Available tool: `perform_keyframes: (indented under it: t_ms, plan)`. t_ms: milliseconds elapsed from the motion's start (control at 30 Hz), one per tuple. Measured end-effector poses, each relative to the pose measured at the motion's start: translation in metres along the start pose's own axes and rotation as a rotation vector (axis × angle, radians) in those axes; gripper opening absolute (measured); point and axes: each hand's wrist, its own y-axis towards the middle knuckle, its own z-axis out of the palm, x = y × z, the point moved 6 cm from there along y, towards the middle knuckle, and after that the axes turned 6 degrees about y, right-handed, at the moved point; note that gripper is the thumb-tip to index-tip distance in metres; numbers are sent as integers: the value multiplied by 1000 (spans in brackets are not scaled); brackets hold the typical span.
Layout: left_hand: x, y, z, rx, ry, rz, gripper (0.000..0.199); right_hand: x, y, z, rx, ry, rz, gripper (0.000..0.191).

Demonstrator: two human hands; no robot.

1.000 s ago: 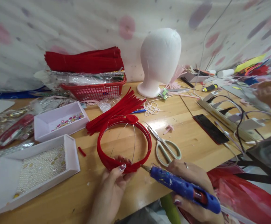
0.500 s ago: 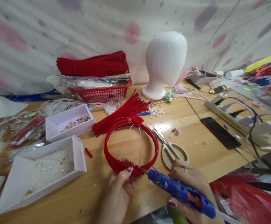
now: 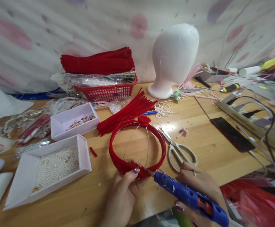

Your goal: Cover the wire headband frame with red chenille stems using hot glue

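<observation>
Left fingers (image 3: 134, 187) partly behind red hoop (image 3: 120, 165)

Red hoop (image 3: 125, 166) is covered in matt, velvety pile; thin wires (image 3: 148, 142) are seen as bare metal. Glue gun (image 3: 182, 190) is cased in scuffed blue plastic, tipped in metal. Surface (image 3: 208, 154) is made of smooth, glossy wood. Scissors (image 3: 172, 143) are bladed in shiny metal, handled in pale plastic.

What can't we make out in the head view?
All head view:
Left hand: some fingers hidden by the red hoop.
Right hand: some fingers hidden by the glue gun.
Nozzle: contact with the hoop too small to tell.
Red plastic: cut off by the frame edge.
</observation>
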Motion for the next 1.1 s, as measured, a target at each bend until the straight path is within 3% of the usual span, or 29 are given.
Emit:
perform_keyframes:
  t_ms: [467,767,1100]
  plan:
    - [-1,-2,2,15,31,7,40,3,3,-6,18,-14,-31,26]
    - [4,3,-3,97,19,59,23,6,6,-5,20,-19,-41,21]
    - [5,4,-4,102,22,63,22,3,3,-5,-25,9,-20,26]
